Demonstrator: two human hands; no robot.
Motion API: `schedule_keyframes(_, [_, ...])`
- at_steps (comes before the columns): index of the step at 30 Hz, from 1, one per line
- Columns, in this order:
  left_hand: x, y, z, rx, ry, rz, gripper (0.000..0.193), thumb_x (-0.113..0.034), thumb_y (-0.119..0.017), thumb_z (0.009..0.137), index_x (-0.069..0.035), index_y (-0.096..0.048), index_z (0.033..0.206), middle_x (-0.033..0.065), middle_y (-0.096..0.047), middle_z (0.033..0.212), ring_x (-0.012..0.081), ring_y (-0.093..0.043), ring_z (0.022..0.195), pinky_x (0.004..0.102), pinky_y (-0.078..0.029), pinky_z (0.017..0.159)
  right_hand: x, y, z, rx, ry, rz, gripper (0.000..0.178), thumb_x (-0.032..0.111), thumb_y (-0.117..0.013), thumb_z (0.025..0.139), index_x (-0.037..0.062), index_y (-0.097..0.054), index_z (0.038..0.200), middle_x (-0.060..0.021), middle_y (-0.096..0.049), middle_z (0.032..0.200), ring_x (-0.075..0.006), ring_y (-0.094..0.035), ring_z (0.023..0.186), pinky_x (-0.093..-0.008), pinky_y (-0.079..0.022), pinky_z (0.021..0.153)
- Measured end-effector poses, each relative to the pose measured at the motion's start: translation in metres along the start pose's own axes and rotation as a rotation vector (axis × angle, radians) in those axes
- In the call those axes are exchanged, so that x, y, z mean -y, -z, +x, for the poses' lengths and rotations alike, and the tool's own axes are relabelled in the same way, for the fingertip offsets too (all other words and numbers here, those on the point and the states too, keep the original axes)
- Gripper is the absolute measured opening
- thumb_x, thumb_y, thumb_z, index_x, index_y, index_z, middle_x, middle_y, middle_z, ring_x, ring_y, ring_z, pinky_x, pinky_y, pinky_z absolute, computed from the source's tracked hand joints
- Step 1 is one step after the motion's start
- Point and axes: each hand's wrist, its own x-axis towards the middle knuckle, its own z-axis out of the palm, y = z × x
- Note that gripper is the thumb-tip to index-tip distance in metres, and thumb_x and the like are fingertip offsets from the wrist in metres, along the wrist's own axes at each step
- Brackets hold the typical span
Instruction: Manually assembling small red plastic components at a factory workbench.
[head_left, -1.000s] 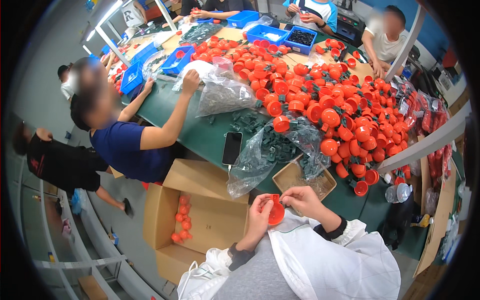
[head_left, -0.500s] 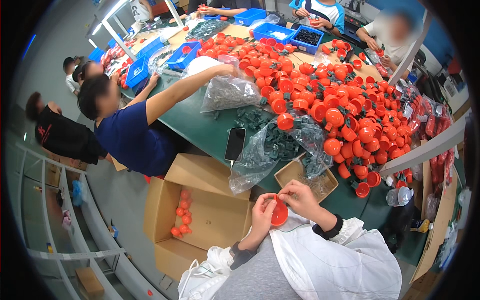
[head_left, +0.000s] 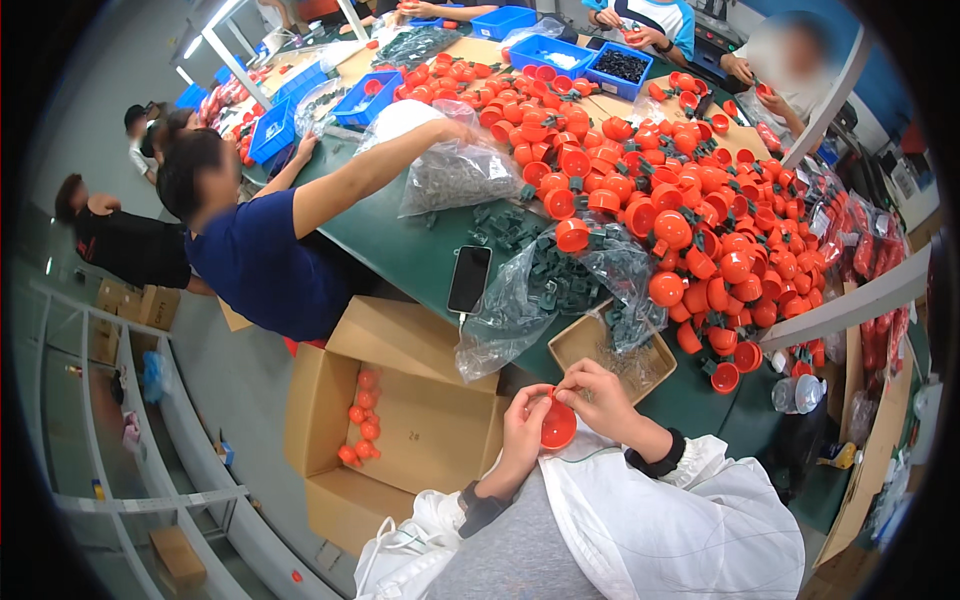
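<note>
In front of my lap I hold a glossy red plastic cup [head_left: 558,430], its round open side facing up toward me. My left hand [head_left: 521,428] is closed on the cup's left edge. The fingers of my right hand [head_left: 600,398] are pinched together at the cup's far edge; whatever small part may lie between them is hidden. Just beyond my hands stands a shallow cardboard tray [head_left: 655,385] with thin, fine pieces in it. Dark green plastic clips [head_left: 570,275] lie in and around a clear bag beside it.
A large heap of red cups with green clips [head_left: 690,220] covers the table's right side. A phone [head_left: 469,280] on a cable lies left of the clips. An open carton [head_left: 420,420] with several red pieces stands at my left. A co-worker in blue [head_left: 265,260] reaches across the table.
The view has shifted very slightly. My hands keep nearly the same hold on the red cup. The co-worker's arm stays stretched over the clear bag.
</note>
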Motion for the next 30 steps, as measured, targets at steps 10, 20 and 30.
schedule_keyframes(10, [0.003, -0.001, 0.002, -0.032, -0.022, -0.004, 0.018, -0.006, -0.048, 0.086, 0.000, -0.052, 0.103, 0.0059, -0.057, 0.095, 0.0095, -0.055, 0.086, 0.0217, -0.045, 0.075, -0.002, 0.000, 0.001, 0.009, -0.023, 0.053, 0.006, 0.004, -0.062, 0.075, -0.0002, -0.061, 0.080, -0.0086, -0.055, 0.085, -0.0172, -0.057, 0.073, -0.0260, -0.046, 0.064])
schedule_keyframes(20, [0.007, 0.003, 0.002, -0.071, 0.040, -0.023, 0.014, -0.008, -0.056, 0.083, 0.000, -0.052, 0.094, 0.0086, -0.060, 0.083, 0.0136, -0.060, 0.074, 0.0243, -0.049, 0.066, -0.060, -0.001, 0.025, 0.058, -0.370, 0.267, 0.008, 0.011, -0.062, 0.075, 0.0035, -0.061, 0.077, -0.0059, -0.056, 0.074, -0.0166, -0.057, 0.071, -0.0264, -0.045, 0.063])
schedule_keyframes(30, [0.021, 0.015, 0.005, -0.111, 0.188, -0.110, 0.013, -0.010, -0.056, 0.084, 0.000, -0.052, 0.090, 0.0112, -0.060, 0.080, 0.0196, -0.061, 0.066, 0.0297, -0.052, 0.061, -0.126, -0.025, 0.057, 0.027, -0.232, -0.765, 0.016, 0.021, -0.066, 0.064, 0.0094, -0.065, 0.074, -0.0094, -0.058, 0.079, -0.0255, -0.056, 0.080, -0.0370, -0.041, 0.072])
